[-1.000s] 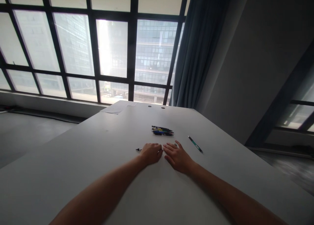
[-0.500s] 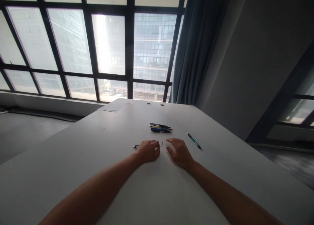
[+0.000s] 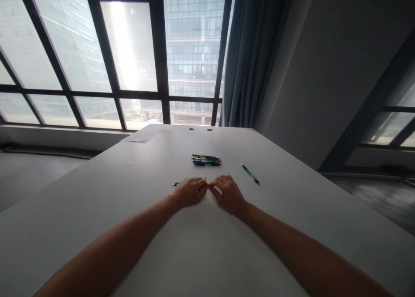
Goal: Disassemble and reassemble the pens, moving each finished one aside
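My left hand point(image 3: 191, 191) is closed around a pen point(image 3: 175, 184), whose dark end sticks out on its left side; the rest of the pen is hidden by the fingers. My right hand point(image 3: 228, 194) meets it fingertip to fingertip, thumb and fingers pinched at the pen's other end. What exactly the right fingertips grip is too small to make out. Just beyond the touching fingertips lies a tiny slim piece point(image 3: 205, 178) on the white table point(image 3: 207, 245).
A bundle of several pens point(image 3: 206, 161) lies beyond my hands. To the right, a single green pen point(image 3: 250, 174) lies at a slant. Paper sheets point(image 3: 142, 135) rest at the far left corner, near two dark round holes in the tabletop. Windows and a blue curtain point(image 3: 241, 63) stand behind.
My right hand has moved left and its open fingers have closed in a pinch against the left hand's fingertips. The left hand keeps the pen. The camera view has tilted slightly down.
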`<move>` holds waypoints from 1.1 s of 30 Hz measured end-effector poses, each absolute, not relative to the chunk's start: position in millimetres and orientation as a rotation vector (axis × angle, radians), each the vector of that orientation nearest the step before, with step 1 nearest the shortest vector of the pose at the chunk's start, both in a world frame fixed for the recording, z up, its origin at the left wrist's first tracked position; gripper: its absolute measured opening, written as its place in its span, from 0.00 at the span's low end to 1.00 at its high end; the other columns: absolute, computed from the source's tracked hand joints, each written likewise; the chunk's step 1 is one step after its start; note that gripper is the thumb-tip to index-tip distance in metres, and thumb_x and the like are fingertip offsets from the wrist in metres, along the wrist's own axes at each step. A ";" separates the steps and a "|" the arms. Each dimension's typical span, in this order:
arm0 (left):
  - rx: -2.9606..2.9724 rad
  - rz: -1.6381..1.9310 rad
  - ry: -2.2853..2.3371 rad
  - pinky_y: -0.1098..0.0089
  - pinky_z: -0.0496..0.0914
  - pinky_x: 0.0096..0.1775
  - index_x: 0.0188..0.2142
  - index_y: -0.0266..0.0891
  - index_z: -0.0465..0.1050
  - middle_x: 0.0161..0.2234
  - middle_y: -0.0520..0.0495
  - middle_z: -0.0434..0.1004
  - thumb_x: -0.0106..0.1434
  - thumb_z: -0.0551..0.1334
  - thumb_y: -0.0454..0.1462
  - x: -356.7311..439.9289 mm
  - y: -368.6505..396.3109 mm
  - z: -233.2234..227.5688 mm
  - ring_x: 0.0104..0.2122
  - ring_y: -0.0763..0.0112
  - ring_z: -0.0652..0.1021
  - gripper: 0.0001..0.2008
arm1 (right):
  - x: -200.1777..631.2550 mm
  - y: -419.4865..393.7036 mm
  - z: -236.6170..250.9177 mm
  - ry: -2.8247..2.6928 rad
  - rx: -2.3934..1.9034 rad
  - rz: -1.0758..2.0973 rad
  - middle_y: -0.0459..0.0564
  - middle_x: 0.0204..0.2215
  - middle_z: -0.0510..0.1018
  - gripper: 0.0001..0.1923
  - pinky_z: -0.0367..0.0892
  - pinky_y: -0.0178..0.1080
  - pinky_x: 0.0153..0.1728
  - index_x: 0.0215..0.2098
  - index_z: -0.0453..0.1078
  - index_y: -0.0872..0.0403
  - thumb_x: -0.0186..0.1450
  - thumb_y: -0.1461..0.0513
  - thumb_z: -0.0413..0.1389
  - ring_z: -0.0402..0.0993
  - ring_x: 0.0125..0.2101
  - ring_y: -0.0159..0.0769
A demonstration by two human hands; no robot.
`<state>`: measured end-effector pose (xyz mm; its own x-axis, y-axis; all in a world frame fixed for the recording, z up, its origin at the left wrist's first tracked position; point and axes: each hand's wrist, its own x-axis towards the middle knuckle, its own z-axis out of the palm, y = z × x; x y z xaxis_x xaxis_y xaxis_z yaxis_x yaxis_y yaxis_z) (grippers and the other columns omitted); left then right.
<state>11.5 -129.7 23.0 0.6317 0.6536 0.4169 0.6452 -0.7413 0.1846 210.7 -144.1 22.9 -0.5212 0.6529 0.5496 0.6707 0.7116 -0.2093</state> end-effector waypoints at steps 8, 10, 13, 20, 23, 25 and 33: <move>2.641 0.648 1.614 0.68 0.68 0.38 0.46 0.42 0.73 0.40 0.46 0.78 0.67 0.52 0.46 8.8 -124.9 22.3 0.37 0.65 0.77 0.17 | 220.6 -129.9 21.2 -1.954 -1.310 -0.034 0.52 0.32 0.77 0.08 0.61 0.42 0.43 0.32 0.70 0.55 0.63 0.62 0.49 0.71 0.35 0.40; 2.606 0.576 1.697 0.66 0.69 0.39 0.49 0.42 0.72 0.44 0.44 0.77 0.66 0.52 0.44 9.3 -122.8 22.3 0.40 0.62 0.77 0.17 | 225.9 -123.3 20.7 -1.799 -1.402 -0.006 0.52 0.32 0.77 0.09 0.62 0.41 0.41 0.33 0.69 0.54 0.62 0.60 0.48 0.72 0.34 0.39; 2.639 0.461 1.696 0.64 0.69 0.41 0.51 0.43 0.71 0.45 0.43 0.75 0.67 0.50 0.42 10.6 -120.1 23.2 0.42 0.60 0.76 0.18 | 229.7 -118.1 21.4 -1.660 -1.448 0.045 0.52 0.32 0.77 0.10 0.64 0.40 0.39 0.32 0.67 0.54 0.63 0.57 0.48 0.73 0.33 0.39; 2.730 0.373 1.626 0.64 0.69 0.41 0.54 0.47 0.69 0.44 0.43 0.75 0.68 0.47 0.42 10.3 -117.5 24.7 0.42 0.60 0.76 0.20 | 227.6 -118.6 20.7 -1.672 -1.420 0.041 0.50 0.30 0.77 0.10 0.63 0.39 0.37 0.32 0.68 0.54 0.62 0.57 0.48 0.72 0.31 0.37; 2.707 0.351 1.653 0.63 0.69 0.42 0.53 0.46 0.69 0.44 0.44 0.75 0.69 0.46 0.42 10.6 -119.2 24.8 0.43 0.61 0.76 0.20 | 229.2 -116.9 18.1 -1.687 -1.413 0.022 0.48 0.29 0.76 0.09 0.61 0.37 0.35 0.31 0.68 0.54 0.62 0.58 0.49 0.71 0.30 0.36; 2.663 0.393 1.705 0.63 0.69 0.42 0.52 0.44 0.69 0.45 0.44 0.75 0.68 0.47 0.44 11.2 -120.8 24.4 0.44 0.60 0.76 0.19 | 228.6 -116.9 16.8 -1.735 -1.379 -0.018 0.48 0.28 0.75 0.08 0.60 0.37 0.36 0.29 0.68 0.55 0.61 0.59 0.51 0.70 0.30 0.35; 2.640 0.613 1.638 0.65 0.70 0.43 0.57 0.46 0.63 0.49 0.47 0.76 0.67 0.52 0.42 10.5 -123.7 21.2 0.43 0.63 0.78 0.20 | 209.6 -131.6 18.9 -2.071 -1.194 -0.157 0.49 0.32 0.75 0.06 0.57 0.38 0.40 0.28 0.69 0.55 0.63 0.62 0.55 0.70 0.36 0.36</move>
